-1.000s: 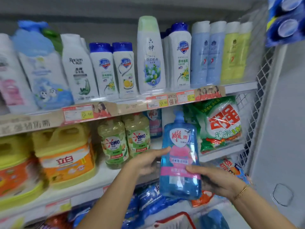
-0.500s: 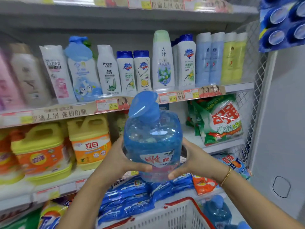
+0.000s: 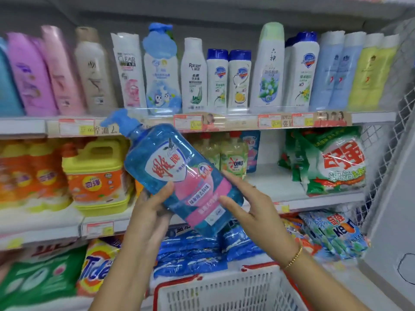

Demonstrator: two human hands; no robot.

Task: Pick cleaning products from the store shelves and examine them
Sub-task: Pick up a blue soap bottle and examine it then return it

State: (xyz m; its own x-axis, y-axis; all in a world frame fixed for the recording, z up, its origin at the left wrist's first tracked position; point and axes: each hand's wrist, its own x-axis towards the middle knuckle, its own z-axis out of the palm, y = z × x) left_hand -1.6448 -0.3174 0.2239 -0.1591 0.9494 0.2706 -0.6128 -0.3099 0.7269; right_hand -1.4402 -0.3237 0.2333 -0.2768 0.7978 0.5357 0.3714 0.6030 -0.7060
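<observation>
Store shelves (image 3: 22, 126) fill the background, the upper one lined with upright shampoo bottles (image 3: 194, 75). On the middle shelf stand a yellow jug (image 3: 96, 176) and green detergent bags (image 3: 332, 162). In front of them, the blue bottle (image 3: 179, 176) is held in the air, tilted, with its pump top pointing up and left and its pink label facing the camera. The left hand (image 3: 150, 212) grips the bottle from below, thumb pressed on the label and fingers curled out of sight behind it. The right hand (image 3: 253, 212) lies against the bottle's lower right side, its fingers (image 3: 233, 182) straight and relaxed, touching rather than clasping. A white basket (image 3: 202, 285) with a red rim sits below the hands.
</observation>
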